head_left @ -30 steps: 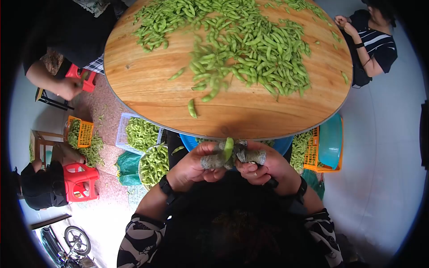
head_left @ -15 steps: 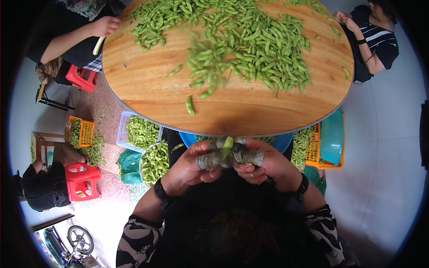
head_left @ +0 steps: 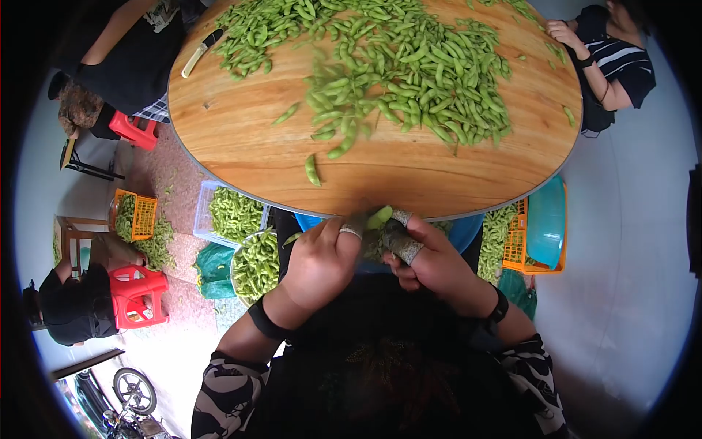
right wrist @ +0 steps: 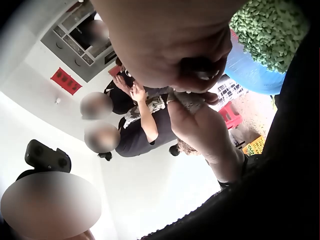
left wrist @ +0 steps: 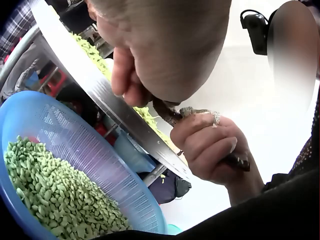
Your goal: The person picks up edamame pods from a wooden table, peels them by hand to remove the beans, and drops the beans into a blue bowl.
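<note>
Patterned black-white sleeves (head_left: pixel 227 380), black wristbands (head_left: pixel 265 319), possibly taped fingertips (head_left: pixel 406 250).

Bright even daylight; fisheye bends the head view's dark edges; wrist close-ups blurred

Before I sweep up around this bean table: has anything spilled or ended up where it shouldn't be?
Yes. Loose pods lie on the floor around the orange basket. One stray pod sits apart from the heap on the table. Both hands, left and right, hold a pod at the table edge.
</note>
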Tool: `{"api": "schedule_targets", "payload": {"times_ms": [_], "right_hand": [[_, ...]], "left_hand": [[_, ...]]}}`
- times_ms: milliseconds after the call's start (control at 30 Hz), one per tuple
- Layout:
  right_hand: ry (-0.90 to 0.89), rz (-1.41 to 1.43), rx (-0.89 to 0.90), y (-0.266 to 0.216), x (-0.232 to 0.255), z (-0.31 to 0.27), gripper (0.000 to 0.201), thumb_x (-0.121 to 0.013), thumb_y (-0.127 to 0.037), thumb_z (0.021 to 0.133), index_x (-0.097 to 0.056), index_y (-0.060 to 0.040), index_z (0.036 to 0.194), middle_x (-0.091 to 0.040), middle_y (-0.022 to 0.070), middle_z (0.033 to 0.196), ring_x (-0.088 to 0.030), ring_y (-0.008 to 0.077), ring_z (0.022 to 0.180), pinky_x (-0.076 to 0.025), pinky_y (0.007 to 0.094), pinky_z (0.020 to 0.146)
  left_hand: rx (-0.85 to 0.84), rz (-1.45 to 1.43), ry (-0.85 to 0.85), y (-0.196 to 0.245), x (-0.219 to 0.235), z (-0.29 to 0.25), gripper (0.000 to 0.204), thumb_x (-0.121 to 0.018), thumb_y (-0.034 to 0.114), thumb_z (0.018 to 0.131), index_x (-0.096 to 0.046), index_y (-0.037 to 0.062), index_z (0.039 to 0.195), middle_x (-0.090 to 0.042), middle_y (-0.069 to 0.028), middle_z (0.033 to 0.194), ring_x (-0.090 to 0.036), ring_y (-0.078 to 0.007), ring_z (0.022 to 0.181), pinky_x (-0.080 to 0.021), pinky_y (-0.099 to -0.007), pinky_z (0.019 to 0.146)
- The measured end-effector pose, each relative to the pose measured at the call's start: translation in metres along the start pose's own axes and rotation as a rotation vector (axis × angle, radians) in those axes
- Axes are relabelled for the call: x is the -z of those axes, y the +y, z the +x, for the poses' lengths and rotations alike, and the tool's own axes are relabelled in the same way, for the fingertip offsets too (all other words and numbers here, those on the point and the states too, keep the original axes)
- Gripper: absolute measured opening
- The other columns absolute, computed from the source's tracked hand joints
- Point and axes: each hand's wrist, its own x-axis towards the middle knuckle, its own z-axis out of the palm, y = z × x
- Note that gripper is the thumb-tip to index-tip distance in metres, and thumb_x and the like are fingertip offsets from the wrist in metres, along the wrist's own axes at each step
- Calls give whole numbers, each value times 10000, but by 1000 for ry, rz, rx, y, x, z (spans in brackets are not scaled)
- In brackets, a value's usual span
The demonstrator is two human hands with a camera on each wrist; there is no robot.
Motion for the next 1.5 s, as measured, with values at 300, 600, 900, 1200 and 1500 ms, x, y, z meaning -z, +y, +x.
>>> {"api": "schedule_targets", "payload": {"times_ms": [300, 600, 900, 1200, 1500], "right_hand": [[-16, -438, 207, 10, 21, 6, 143, -556, -127, 918, -509, -19, 997, -585, 44, 760, -526, 103, 593, -428, 271, 523], [439, -1391, 743, 10, 14, 18, 404, -726, -121, 677, -568, 41, 1012, -602, 211, 847, -625, 385, 738, -504, 443, 622], [312, -1375, 887, -4, 0, 8, 288, -711, -132, 761, -633, -37, 1022, -632, 165, 882, -627, 366, 751, -506, 420, 621], [433, -1573, 1014, -11, -39, 112, 256, -692, -109, 735, -554, -11, 927, -617, 163, 822, -636, 327, 667, -517, 416, 572], [365, -1228, 928, 0, -27, 65, 324, -678, -107, 734, -568, 7, 1017, -618, 194, 849, -625, 396, 703, -519, 444, 612]], "left_hand": [[808, -1226, -251, -7, 3, 4, 93, -549, -9, 857, -583, 5, 942, -568, -23, 721, -549, -139, 625, -447, -273, 541], [283, -597, -296, 1, 7, -2, 130, -566, -41, 763, -564, -5, 887, -597, -189, 789, -604, -371, 717, -489, -394, 618], [450, 103, -390, -46, 73, -60, 308, -574, -32, 749, -657, 59, 1032, -596, -151, 823, -623, -349, 765, -508, -429, 663], [511, 2, -216, -49, 66, -49, 270, -703, 76, 751, -643, 29, 1010, -656, -165, 924, -639, -348, 802, -535, -403, 702], [652, -1111, -82, -30, 16, -7, 250, -493, -46, 890, -606, -17, 1112, -685, -65, 868, -655, -117, 743, -508, -237, 633]]}}
